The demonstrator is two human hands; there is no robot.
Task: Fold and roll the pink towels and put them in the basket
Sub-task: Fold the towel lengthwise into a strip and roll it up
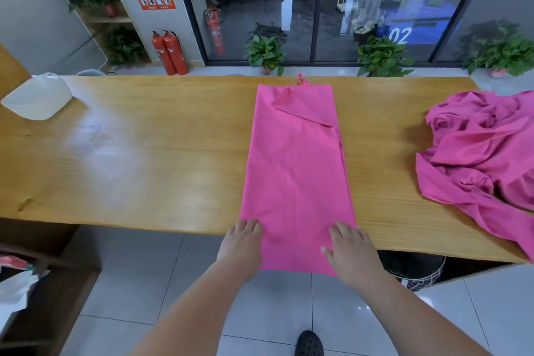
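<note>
A pink towel (pixel 297 170) lies folded into a long strip across the wooden table (pixel 144 153), its near end hanging over the front edge. One far corner is turned over, and a small loop sticks out at the far end. My left hand (pixel 241 243) rests flat on the towel's near left edge. My right hand (pixel 351 251) lies flat on its near right corner. Neither hand grips anything. More pink towels (pixel 479 150) sit in a crumpled heap at the table's right end.
A white plastic container (pixel 37 98) stands at the table's far left. A dark woven basket (pixel 413 269) sits on the floor under the table's right side. Potted plants and fire extinguishers line the glass wall behind. A wooden unit stands at my left.
</note>
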